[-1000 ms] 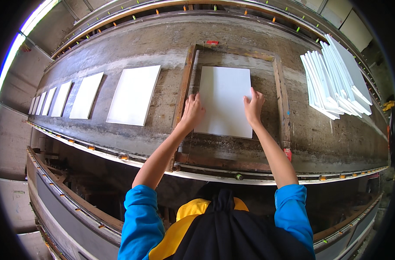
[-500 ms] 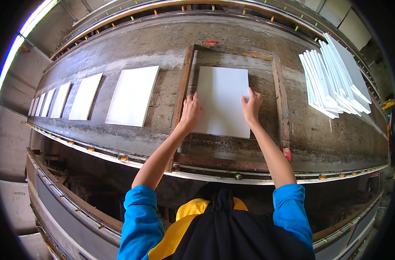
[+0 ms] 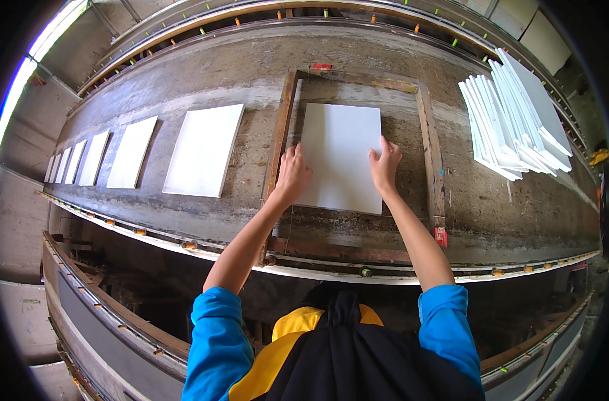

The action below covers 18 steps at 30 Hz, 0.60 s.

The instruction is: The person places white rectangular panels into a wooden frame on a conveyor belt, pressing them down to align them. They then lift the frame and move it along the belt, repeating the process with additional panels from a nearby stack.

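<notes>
Bright light (image 3: 54, 33) edges grey wall panels (image 3: 34, 127) beside a stained table (image 3: 358, 50).

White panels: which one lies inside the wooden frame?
The panel between the left hand and the right hand: the wooden frame surrounds it; the row of panels lies to its left, the pile to its right.

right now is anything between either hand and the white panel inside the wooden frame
Nothing visible: the left hand and right hand touch the white panel at its opposite side edges, inside the wooden frame.
</notes>
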Available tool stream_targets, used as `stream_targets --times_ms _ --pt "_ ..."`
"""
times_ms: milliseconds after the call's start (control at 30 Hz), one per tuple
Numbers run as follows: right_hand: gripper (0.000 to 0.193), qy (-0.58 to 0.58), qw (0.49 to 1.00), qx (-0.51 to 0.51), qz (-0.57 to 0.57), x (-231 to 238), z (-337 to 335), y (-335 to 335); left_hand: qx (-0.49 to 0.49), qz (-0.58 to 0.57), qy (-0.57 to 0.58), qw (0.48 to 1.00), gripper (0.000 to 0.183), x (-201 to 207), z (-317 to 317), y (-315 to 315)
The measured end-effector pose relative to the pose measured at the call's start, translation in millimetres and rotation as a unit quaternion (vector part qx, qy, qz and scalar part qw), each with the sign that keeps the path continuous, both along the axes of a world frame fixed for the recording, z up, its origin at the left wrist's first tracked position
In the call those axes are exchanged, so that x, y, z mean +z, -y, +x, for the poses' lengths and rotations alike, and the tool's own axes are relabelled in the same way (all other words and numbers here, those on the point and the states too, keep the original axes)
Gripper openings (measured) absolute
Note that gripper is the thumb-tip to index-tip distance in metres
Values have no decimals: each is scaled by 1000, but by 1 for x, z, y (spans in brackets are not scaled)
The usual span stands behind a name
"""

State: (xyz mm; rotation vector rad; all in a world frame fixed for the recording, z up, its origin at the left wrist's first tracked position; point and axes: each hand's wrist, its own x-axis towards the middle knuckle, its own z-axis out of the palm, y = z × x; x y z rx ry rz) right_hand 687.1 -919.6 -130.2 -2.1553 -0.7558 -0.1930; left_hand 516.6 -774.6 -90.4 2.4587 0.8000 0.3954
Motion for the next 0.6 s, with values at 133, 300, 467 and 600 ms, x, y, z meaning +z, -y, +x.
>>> stream_targets --times_ms 133,300,467,600 --pt "47 19 1000 4 -7 -1 3 0 3 -3 -4 1000 61 3 0 1" --pt "47 12 1000 1 -23 0 3 -3 -6 17 -13 1000 53 1 1 0" --pt "47 38 999 -5 -32 -4 4 -3 -15 14 -21 1000 55 3 1 -1" --pt "48 29 999 -2 -23 -1 1 -3 -21 16 -29 999 56 2 1 -3"
